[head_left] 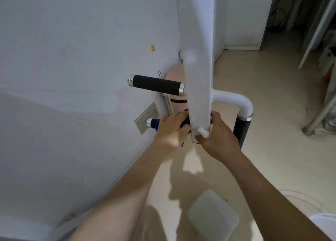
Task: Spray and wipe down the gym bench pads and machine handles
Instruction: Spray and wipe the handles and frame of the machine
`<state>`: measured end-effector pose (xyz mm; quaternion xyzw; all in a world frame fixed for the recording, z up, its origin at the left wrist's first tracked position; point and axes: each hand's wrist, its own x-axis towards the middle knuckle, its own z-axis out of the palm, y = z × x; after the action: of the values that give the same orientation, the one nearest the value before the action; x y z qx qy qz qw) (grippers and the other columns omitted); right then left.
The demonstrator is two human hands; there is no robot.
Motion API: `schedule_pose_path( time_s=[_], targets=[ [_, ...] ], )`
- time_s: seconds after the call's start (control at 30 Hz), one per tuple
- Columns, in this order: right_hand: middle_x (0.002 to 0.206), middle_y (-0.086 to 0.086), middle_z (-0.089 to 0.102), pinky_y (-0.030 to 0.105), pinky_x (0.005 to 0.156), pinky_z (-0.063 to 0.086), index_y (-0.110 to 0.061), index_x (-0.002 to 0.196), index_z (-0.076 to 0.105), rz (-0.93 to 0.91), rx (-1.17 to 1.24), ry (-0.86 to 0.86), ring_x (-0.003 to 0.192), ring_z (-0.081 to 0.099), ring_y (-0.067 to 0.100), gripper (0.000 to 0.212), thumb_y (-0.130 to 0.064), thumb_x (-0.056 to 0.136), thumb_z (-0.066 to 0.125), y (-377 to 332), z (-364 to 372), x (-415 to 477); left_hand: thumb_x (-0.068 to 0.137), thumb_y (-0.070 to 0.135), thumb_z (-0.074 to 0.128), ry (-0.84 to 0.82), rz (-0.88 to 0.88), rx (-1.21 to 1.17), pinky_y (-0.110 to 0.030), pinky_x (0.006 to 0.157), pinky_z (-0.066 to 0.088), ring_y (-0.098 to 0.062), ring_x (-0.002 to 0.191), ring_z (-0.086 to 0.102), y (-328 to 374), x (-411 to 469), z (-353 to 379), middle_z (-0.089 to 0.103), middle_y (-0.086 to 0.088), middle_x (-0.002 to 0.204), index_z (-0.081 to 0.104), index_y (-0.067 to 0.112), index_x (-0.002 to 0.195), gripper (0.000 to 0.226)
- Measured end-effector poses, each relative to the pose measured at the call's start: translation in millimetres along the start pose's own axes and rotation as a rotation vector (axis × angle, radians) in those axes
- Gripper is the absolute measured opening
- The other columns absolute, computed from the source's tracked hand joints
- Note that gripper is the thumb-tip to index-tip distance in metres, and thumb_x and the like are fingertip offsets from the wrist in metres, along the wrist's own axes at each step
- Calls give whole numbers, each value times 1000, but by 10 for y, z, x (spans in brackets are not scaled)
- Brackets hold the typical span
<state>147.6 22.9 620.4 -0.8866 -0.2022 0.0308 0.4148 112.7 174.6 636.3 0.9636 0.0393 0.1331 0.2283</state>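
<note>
While my left hand (171, 131) presses a blue cloth (185, 121) around the lower left handle (153, 122), my right hand (216, 137) closes on the bottom end of the white upright bar (199, 88), with the fingers around its edge near a small white knob (203, 132). I take this bar as the landmark. The lower left handle sticks out to the left of the bar's bottom end, and only its chrome cap and a short dark part show beyond my fingers. Above it, also left of the bar, is the upper foam handle (156, 84), black with chrome rings. Right of the bar a white tube bends down into a third black grip (241, 129).

I judge the cloth soft and thin, so it folds easily around a round handle. The best hold is to wrap it fully and squeeze with the whole palm. The foam grips look a little spongy and not slippery, so the cloth will drag and needs firm pressure. The bar seems stiff painted metal, smooth, perhaps free to swing, so I think steadying it at the bottom end is sensible. No spray bottle is clearly visible; a pale blurred object (212, 217) lies on the floor below the bar, and I cannot tell what it is.
</note>
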Motion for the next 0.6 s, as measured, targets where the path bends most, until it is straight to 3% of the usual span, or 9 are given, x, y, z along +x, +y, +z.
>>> schedule_pose_path(
  time_s=[0.07,0.13,0.2,0.3,0.37,0.43,0.5,0.6],
  targets=[
    [114,-3,62,44,74,55,-25,131,35,-1,-2,-4,93,63,23,66,-33,78,74,24,-12,-34,85,24,36,-43,52,39,-44,101,30,-16,92,54,-116,-34,-78,57,11,95,58,21,116,38],
    [117,-5,60,42,75,54,-26,133,35,-8,-3,-9,96,62,22,67,-34,79,74,37,-6,-48,85,27,32,-9,-12,61,-41,104,27,-14,98,57,-373,-81,-181,63,9,110,56,29,120,43],
    [119,-7,60,39,74,52,-26,133,35,-31,2,-6,99,62,23,66,-34,79,73,3,24,-79,86,26,37,59,-123,53,-45,104,36,-16,97,60,-638,-189,-348,65,6,108,58,28,115,36],
    [118,-7,60,37,72,51,-26,131,36,-34,15,2,98,62,23,63,-34,80,72,-13,63,-72,89,16,52,-16,-256,-41,-41,76,60,-18,81,65,-749,-155,-508,64,-2,100,59,24,104,19],
    [119,-4,61,41,74,54,-26,130,35,-27,32,-1,98,63,24,63,-35,80,72,-8,60,-77,89,11,53,-5,-324,-16,-36,74,59,-18,80,65,-724,-112,-572,64,-2,98,59,23,103,19],
    [120,-2,62,45,75,56,-27,129,34,-25,31,-7,97,64,25,62,-37,80,71,6,43,-84,88,6,54,130,-387,55,-27,80,49,-15,89,60,-723,-114,-583,62,0,104,60,21,107,25],
    [119,-1,61,46,75,55,-28,128,33,-25,30,-4,97,64,26,60,-38,80,69,22,32,-79,86,3,56,203,-349,73,-23,85,41,-10,98,52,-662,-183,-503,59,0,116,61,20,113,32],
    [118,-2,61,43,76,55,-25,130,34,-24,32,-10,97,63,26,61,-36,81,69,6,24,-73,81,1,57,174,-87,108,-24,100,39,-17,116,51,-364,-307,-136,56,-5,127,65,16,116,39]
  ],
)
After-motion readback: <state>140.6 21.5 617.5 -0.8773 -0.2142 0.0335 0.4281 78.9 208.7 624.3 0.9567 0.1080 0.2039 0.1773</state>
